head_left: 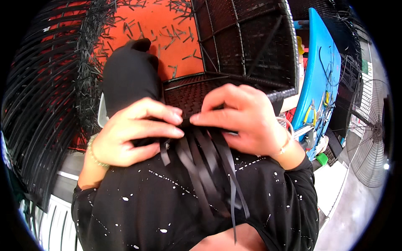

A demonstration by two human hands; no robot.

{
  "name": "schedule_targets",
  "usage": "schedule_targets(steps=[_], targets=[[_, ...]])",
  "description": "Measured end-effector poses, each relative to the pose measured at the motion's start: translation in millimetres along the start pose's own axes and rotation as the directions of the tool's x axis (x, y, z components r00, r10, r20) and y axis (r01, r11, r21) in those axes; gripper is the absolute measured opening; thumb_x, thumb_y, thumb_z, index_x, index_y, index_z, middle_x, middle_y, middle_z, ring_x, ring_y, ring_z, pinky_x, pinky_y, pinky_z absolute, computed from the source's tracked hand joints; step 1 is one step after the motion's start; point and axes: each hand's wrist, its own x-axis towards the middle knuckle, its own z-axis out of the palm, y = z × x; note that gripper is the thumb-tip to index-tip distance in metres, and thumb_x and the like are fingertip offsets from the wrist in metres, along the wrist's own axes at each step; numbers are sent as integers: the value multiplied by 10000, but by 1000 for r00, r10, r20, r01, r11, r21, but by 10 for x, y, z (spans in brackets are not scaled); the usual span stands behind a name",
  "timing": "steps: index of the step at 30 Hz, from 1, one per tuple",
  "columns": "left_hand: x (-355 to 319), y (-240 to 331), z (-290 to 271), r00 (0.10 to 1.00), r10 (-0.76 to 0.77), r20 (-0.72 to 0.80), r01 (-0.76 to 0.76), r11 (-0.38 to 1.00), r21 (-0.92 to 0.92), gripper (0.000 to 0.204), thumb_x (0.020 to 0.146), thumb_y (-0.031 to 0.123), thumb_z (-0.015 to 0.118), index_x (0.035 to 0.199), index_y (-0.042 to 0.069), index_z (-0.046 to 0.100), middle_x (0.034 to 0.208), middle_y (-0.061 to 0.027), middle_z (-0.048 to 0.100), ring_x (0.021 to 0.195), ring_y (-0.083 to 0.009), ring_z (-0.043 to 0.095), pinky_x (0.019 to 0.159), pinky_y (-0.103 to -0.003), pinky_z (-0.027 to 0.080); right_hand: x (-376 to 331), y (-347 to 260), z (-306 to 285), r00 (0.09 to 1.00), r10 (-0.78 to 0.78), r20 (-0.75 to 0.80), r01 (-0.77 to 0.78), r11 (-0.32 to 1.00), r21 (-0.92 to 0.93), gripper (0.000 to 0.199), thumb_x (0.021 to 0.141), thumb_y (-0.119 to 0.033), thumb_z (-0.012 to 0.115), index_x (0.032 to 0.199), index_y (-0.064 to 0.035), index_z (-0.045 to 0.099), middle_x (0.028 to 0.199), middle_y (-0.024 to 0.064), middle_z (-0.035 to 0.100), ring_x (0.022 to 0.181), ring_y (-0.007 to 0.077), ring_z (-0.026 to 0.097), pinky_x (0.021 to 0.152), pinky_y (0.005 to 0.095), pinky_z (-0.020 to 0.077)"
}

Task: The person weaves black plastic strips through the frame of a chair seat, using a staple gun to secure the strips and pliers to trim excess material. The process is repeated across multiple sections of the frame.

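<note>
A dark brown-black woven rattan-style piece (188, 94) rests at my lap, its near edge toward my body. Several loose flat black strips (201, 163) hang from that edge over my shirt. My left hand (136, 131) is closed on the near edge, fingertips on top and thumb lower, beside a short strip end (165, 155). Opposite it, my right hand (247, 119) pinches a black strip at the edge between thumb and bent forefinger. The fingertips of both hands are close together. Exactly how the strip passes under them is hidden.
A taller woven panel (251, 37) with frame bars rises ahead. Cut strip scraps (173, 35) litter an orange surface (125, 21). Long black strips (37, 83) hang at left. At right are a blue stand (316, 79), yellow-handled pliers (310, 115) and a large fan (374, 129).
</note>
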Motion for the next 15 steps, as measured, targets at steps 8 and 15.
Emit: schedule_targets(steps=[8,15], targets=[[93,-4,-324,980,-58,190,113,949,-293,251,723,-58,631,931,-11,762,1050,-176,716,1030,-339,690,933,-413,555,78,70,-91,980,-183,77,177,980,86,292,697,-166,650,953,-27,668,866,33,530,642,145,555,540,284,429],[158,-53,-344,981,-18,192,87,930,-356,179,755,-28,685,917,-17,762,1011,-177,725,963,-333,713,879,-397,582,62,139,-60,973,-229,16,224,961,164,229,663,-158,643,847,-22,635,854,41,521,646,160,562,541,289,446]])
